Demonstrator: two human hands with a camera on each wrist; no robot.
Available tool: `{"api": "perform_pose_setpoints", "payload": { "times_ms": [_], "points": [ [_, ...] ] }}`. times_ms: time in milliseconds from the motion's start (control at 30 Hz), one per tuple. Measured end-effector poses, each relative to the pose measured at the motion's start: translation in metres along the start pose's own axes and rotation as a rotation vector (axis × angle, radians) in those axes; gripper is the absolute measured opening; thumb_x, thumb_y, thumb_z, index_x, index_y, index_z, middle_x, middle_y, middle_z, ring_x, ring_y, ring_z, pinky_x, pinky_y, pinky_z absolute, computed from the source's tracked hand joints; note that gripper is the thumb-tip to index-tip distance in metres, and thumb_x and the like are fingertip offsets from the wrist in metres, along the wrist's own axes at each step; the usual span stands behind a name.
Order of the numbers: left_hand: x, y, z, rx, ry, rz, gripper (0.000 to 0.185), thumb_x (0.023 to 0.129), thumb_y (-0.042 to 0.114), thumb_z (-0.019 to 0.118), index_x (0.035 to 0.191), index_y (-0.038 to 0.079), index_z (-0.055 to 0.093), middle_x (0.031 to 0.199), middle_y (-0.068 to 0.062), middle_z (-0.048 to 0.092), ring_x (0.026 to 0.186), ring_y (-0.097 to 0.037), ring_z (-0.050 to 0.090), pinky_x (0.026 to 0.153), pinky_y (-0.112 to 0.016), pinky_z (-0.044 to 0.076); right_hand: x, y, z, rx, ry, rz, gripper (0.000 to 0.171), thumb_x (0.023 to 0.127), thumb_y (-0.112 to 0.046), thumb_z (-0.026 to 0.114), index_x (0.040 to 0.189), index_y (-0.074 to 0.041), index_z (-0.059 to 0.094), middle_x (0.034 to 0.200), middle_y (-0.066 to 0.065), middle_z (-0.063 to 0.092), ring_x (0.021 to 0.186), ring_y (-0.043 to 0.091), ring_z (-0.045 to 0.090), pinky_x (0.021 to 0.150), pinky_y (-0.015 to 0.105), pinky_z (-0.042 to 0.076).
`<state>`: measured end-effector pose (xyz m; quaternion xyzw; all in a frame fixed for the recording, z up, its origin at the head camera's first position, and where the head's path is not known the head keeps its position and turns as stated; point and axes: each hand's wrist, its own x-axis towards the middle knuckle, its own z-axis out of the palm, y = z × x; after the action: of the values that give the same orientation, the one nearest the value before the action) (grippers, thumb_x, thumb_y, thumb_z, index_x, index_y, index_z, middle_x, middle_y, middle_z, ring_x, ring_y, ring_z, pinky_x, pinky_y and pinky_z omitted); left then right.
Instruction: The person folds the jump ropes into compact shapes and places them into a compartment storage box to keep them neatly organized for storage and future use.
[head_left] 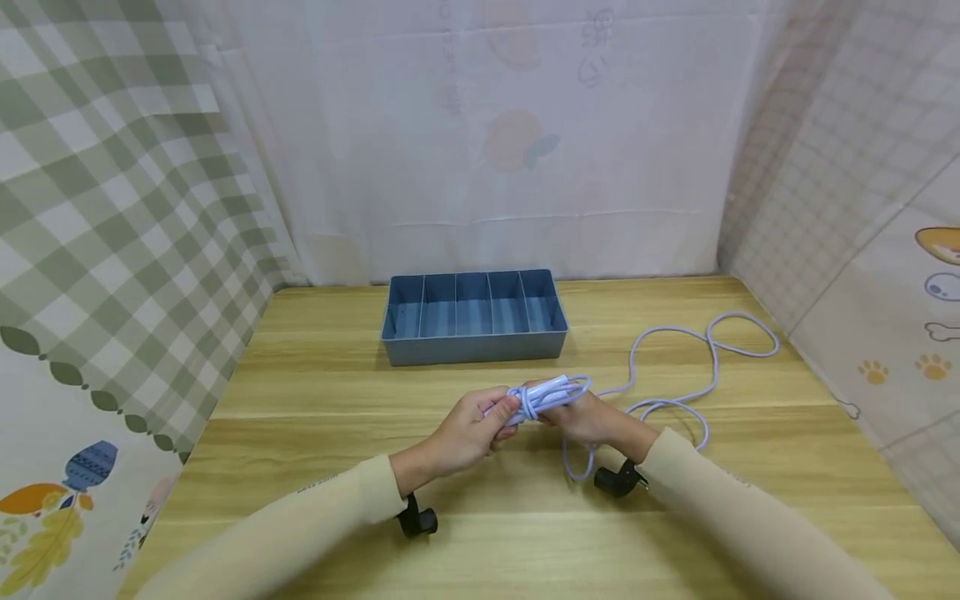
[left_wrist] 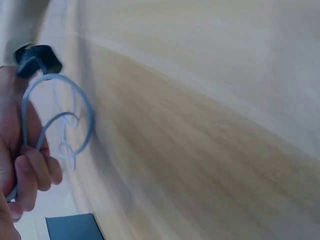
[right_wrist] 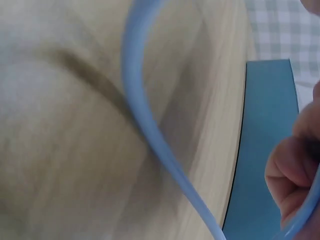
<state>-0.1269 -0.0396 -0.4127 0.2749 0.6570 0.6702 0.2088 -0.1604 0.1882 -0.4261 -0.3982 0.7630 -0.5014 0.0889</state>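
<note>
Both hands hold a light purple cable (head_left: 546, 393) just above the wooden table (head_left: 315, 392). My left hand (head_left: 474, 429) pinches the wound, knotted part of the bundle. My right hand (head_left: 587, 417) grips the coiled loops from the other side. The loose rest of the cable (head_left: 705, 346) trails off to the right across the table in wide loops. In the left wrist view, curled fingers (left_wrist: 30, 172) hold a cable loop (left_wrist: 60, 117). The right wrist view shows a blurred strand of cable (right_wrist: 150, 130) and a fingertip (right_wrist: 287, 180).
A blue tray (head_left: 474, 340) with several narrow compartments stands behind the hands, near the back curtain; its edge appears as the tray (right_wrist: 265, 150) in the right wrist view. Patterned curtains close off the left, back and right sides. Black wrist camera mounts (head_left: 417, 520) hang under the sleeves.
</note>
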Motion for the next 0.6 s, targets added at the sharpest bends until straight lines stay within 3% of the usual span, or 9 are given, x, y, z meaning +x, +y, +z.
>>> {"api": "perform_pose_setpoints", "payload": {
  "times_ms": [100, 167, 267, 367, 500, 600],
  "points": [
    [0.003, 0.000, -0.001, -0.074, 0.067, -0.025, 0.038, 0.113, 0.024, 0.042, 0.112, -0.011, 0.057, 0.074, -0.003, 0.045, 0.059, -0.010, 0.038, 0.050, -0.021, 0.031, -0.002, -0.003, 0.009, -0.013, 0.056, 0.126, 0.022, 0.104, 0.007, 0.049, 0.084, 0.002, 0.058, 0.066, -0.005, 0.045, 0.058, 0.003, 0.040, 0.052, 0.022, 0.036],
    [0.005, 0.000, -0.002, -0.099, 0.110, -0.030, 0.038, 0.113, 0.024, 0.042, 0.111, -0.011, 0.056, 0.076, -0.003, 0.047, 0.059, -0.010, 0.038, 0.051, -0.020, 0.032, -0.003, -0.004, 0.015, -0.060, 0.085, 0.156, 0.023, 0.105, 0.003, 0.050, 0.084, 0.003, 0.060, 0.065, -0.008, 0.042, 0.056, 0.002, 0.037, 0.051, 0.022, 0.033],
    [0.008, -0.001, -0.006, -0.093, 0.173, -0.039, 0.036, 0.113, 0.023, 0.042, 0.113, -0.009, 0.058, 0.076, -0.003, 0.048, 0.059, -0.009, 0.038, 0.052, -0.020, 0.032, -0.004, -0.008, 0.021, -0.200, 0.099, 0.142, 0.019, 0.106, -0.001, 0.052, 0.093, 0.002, 0.066, 0.064, -0.011, 0.042, 0.056, 0.000, 0.037, 0.051, 0.022, 0.035],
    [0.009, -0.002, -0.012, -0.025, 0.221, -0.055, 0.034, 0.112, 0.022, 0.045, 0.112, -0.008, 0.061, 0.071, -0.002, 0.047, 0.057, -0.009, 0.038, 0.051, -0.020, 0.032, -0.008, -0.011, 0.027, -0.346, 0.098, 0.108, 0.015, 0.105, -0.002, 0.055, 0.103, -0.004, 0.069, 0.067, -0.009, 0.049, 0.061, 0.001, 0.044, 0.057, 0.024, 0.042],
    [0.010, -0.002, -0.018, 0.067, 0.257, -0.086, 0.031, 0.111, 0.021, 0.049, 0.110, -0.005, 0.065, 0.068, 0.000, 0.048, 0.056, -0.008, 0.039, 0.048, -0.020, 0.032, -0.013, -0.016, 0.031, -0.486, 0.088, 0.084, 0.012, 0.103, -0.003, 0.057, 0.103, -0.007, 0.069, 0.085, -0.001, 0.069, 0.076, 0.006, 0.058, 0.069, 0.030, 0.053],
    [0.011, -0.002, -0.020, 0.095, 0.256, -0.109, 0.030, 0.110, 0.022, 0.050, 0.112, -0.004, 0.067, 0.068, 0.000, 0.049, 0.057, -0.009, 0.041, 0.049, -0.020, 0.033, -0.016, -0.018, 0.035, -0.568, 0.078, 0.054, 0.010, 0.102, -0.004, 0.059, 0.104, -0.009, 0.067, 0.099, 0.002, 0.074, 0.083, 0.009, 0.064, 0.072, 0.033, 0.055]
  ]
}}
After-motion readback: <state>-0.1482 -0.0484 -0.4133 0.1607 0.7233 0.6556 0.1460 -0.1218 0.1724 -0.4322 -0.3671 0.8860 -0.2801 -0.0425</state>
